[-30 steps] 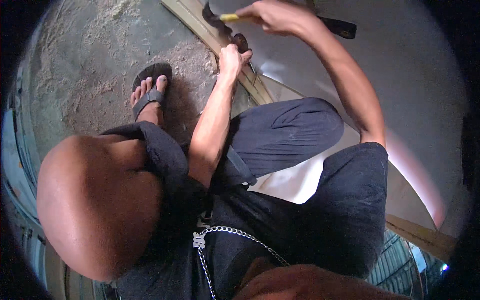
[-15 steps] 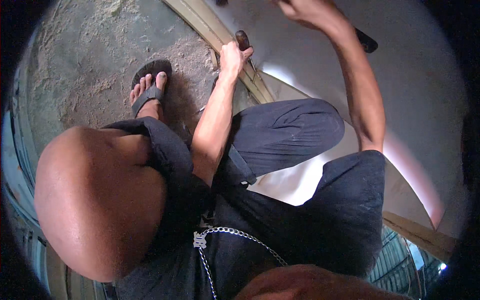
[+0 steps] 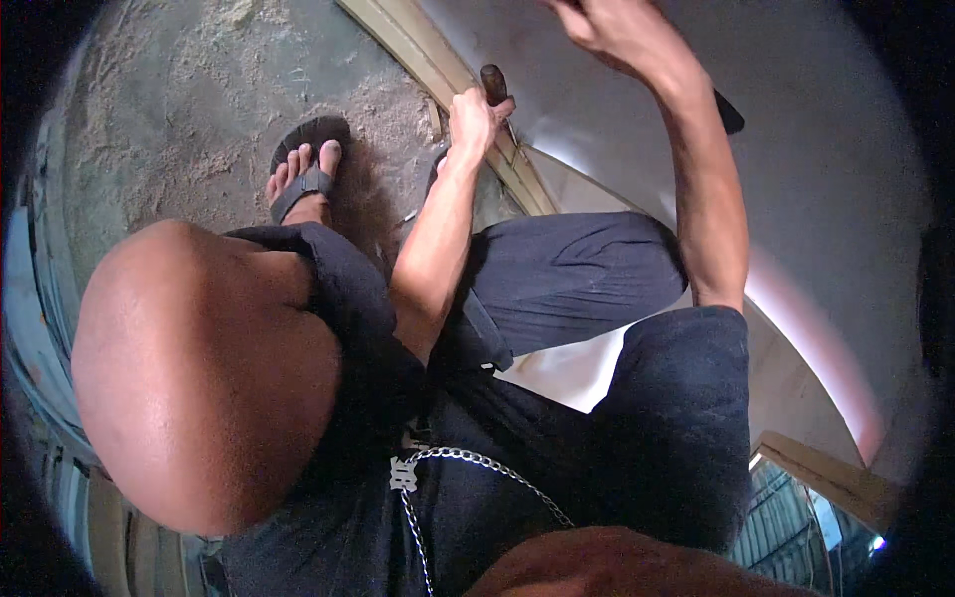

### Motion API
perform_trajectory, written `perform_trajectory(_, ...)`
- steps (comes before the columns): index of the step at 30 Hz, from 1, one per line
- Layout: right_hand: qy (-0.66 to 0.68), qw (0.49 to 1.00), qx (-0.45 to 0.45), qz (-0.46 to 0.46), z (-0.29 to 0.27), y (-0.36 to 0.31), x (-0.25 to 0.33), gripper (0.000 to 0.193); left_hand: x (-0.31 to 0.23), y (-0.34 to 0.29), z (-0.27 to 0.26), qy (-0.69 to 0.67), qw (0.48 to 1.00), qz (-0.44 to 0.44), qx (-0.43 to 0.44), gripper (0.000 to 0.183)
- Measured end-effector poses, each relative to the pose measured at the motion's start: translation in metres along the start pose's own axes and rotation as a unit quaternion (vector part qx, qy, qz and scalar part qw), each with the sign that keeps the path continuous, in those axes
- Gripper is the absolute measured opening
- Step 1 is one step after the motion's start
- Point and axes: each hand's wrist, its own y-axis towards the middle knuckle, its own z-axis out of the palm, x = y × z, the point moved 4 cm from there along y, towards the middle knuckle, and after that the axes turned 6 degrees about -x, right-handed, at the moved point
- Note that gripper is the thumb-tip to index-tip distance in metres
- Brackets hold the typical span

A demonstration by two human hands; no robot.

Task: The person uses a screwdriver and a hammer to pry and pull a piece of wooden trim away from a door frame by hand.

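Note:
My left hand is closed around a chisel, whose brown handle stands up out of the fist. Its thin metal shaft runs down onto the pale wooden frame edge; the tip cannot be made out. Further right, my right hand is raised at the upper edge, its fingers curled and partly cut off. A dark rounded end, like that of a tool handle, juts out beyond my right forearm. Whether it belongs to something in that hand is hidden.
A broad grey panel adjoins the frame on the right. My sandalled foot rests on the rough floor, with sawdust-like crumbs around it. My bent knee fills the lower left. A short wood strip lies beside the frame.
The view has shifted slightly, moving the left hand and frame right and down in it. My right forearm and the dark end have come lower. A dark block at the upper edge has left view.

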Motion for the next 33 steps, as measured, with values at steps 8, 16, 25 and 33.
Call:
perform_trajectory(8, -0.159, 0.977, 0.130, 0.056, 0.025, -0.027, -0.047, 0.047, 0.021, 0.007, 0.019, -0.023, 1.000, 0.013, 0.004, 0.045)
perform_trajectory(16, -0.040, 0.984, 0.152, 0.083, 0.034, -0.048, -0.026, 0.045, 0.018, 0.005, 0.018, -0.008, 0.998, -0.038, 0.041, 0.048)
perform_trajectory(25, -0.032, 0.994, 0.055, 0.088, -0.026, -0.006, -0.008, 0.048, 0.030, 0.008, 0.025, 0.007, 0.998, -0.040, 0.050, 0.048)
perform_trajectory(33, -0.028, 0.990, 0.133, 0.041, 0.000, -0.002, -0.010, 0.043, 0.018, 0.011, 0.021, 0.009, 0.999, -0.024, 0.039, 0.046)
